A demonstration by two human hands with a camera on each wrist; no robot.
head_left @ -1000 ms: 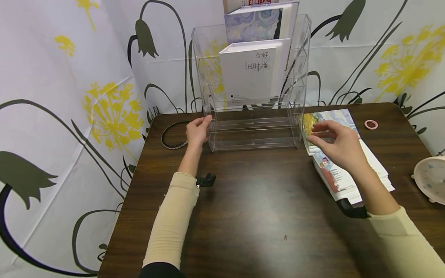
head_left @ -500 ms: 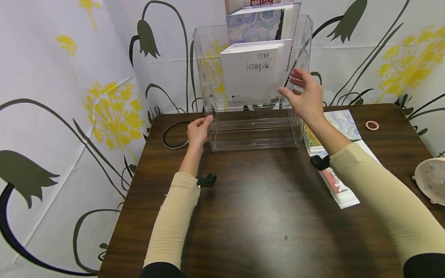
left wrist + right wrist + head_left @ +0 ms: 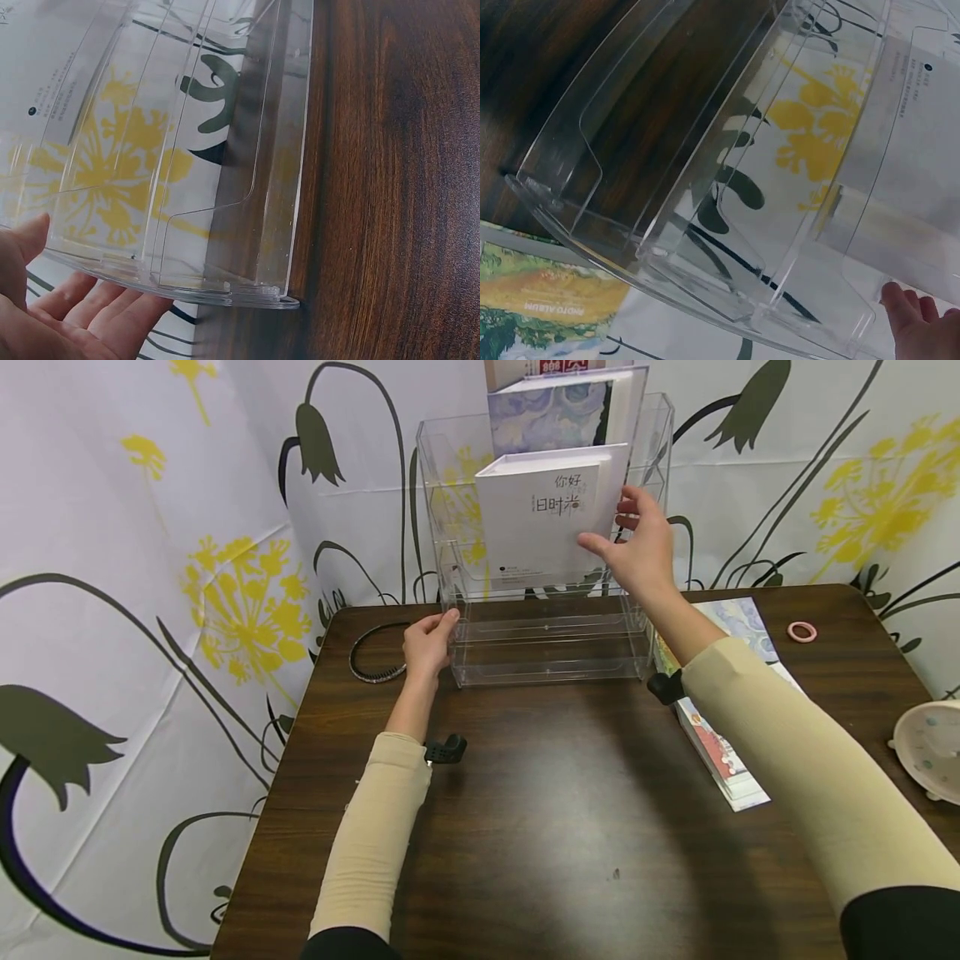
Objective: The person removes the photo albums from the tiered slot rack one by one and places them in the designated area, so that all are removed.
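Holding clear plastic tiered rack (image 3: 547, 672) on dark wooden worktop (image 3: 540, 793), my left grip (image 3: 427, 645) curled round its side; right grip (image 3: 642, 545) part-spread at racked white rectangular book (image 3: 528, 543), hold unclear. Brace rack, pinch squarely.

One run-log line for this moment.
left grip: pinches side of clear tiered rack | right grip: at right edge of white book, contact unclear | white book: standing in rack | book stack: right of rack

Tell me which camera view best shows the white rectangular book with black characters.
The head view: nearly the whole front of the white book shows, large characters included, though the right hand overlaps one edge. Both wrist views catch only part, with small print.
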